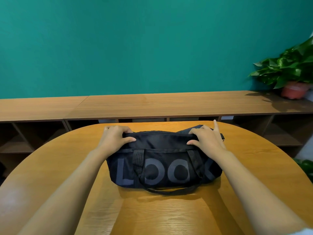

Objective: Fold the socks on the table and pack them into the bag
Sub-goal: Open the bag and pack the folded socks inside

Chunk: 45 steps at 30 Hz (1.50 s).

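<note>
While the black duffel bag (162, 167), lettered "LOOK" in grey, is lying on the wooden bench (160, 216), the left grip (115, 138) and right grip (205, 139) are each pinching its top edge at opposite ends; a potted plant (291, 72) is standing on the shelf (152, 106) behind.

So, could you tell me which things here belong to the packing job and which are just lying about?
Job: black bag; left hand and right hand, each gripping its top edge; table under it. No socks show.
Lying about: potted plant; long wooden shelf behind.
</note>
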Each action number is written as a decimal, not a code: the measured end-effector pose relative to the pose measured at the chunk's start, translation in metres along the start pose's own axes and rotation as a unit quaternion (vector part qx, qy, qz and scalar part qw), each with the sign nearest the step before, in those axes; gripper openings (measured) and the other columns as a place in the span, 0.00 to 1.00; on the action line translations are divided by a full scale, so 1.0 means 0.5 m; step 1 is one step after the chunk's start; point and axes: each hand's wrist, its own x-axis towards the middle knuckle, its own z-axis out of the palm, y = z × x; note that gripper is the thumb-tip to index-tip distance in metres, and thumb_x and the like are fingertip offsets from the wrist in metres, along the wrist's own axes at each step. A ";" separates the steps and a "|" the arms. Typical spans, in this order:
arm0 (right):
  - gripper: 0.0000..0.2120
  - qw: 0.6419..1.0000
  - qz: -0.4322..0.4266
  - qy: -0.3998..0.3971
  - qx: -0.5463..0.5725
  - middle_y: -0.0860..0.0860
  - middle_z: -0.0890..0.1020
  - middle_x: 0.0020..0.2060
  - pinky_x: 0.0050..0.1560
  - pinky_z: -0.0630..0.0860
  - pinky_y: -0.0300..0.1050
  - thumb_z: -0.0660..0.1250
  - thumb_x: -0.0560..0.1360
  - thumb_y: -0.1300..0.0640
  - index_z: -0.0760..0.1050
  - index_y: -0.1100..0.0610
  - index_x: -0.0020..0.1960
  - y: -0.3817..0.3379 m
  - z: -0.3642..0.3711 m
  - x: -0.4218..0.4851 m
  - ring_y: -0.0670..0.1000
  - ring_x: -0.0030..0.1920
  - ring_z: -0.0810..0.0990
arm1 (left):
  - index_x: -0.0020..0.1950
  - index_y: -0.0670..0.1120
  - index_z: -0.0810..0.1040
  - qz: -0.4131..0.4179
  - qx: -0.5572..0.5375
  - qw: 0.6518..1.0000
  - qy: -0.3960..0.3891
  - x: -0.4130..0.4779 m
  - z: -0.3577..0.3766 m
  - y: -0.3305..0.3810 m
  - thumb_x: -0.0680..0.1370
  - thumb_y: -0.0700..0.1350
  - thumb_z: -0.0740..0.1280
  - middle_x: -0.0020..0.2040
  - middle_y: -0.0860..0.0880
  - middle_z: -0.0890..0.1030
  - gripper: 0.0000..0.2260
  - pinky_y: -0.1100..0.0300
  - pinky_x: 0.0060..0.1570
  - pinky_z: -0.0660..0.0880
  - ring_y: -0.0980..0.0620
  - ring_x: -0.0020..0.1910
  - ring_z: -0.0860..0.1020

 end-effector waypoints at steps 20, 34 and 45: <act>0.08 0.970 0.089 0.217 0.072 0.49 0.81 0.35 0.72 0.53 0.57 0.69 0.77 0.52 0.78 0.54 0.41 0.051 -0.007 0.446 0.57 0.47 0.78 | 0.40 0.49 0.83 -0.046 -0.073 0.986 0.144 0.441 -0.007 0.006 0.72 0.52 0.75 0.40 0.49 0.85 0.07 0.47 0.53 0.74 0.45 0.46 0.81; 0.04 0.968 0.155 0.175 0.094 0.54 0.83 0.44 0.65 0.59 0.52 0.68 0.76 0.57 0.80 0.52 0.50 0.135 0.035 0.751 0.59 0.55 0.77 | 0.51 0.50 0.83 -0.118 0.036 0.980 0.153 0.753 0.065 -0.034 0.78 0.48 0.67 0.51 0.48 0.84 0.06 0.53 0.51 0.64 0.44 0.55 0.78; 0.37 0.984 0.069 -0.162 0.000 0.51 0.45 0.80 0.73 0.39 0.67 0.53 0.80 0.36 0.40 0.49 0.80 0.145 0.140 0.734 0.58 0.78 0.38 | 0.80 0.50 0.41 -0.128 0.157 0.968 -0.147 0.747 0.188 -0.043 0.82 0.61 0.52 0.80 0.46 0.42 0.32 0.36 0.72 0.41 0.42 0.78 0.41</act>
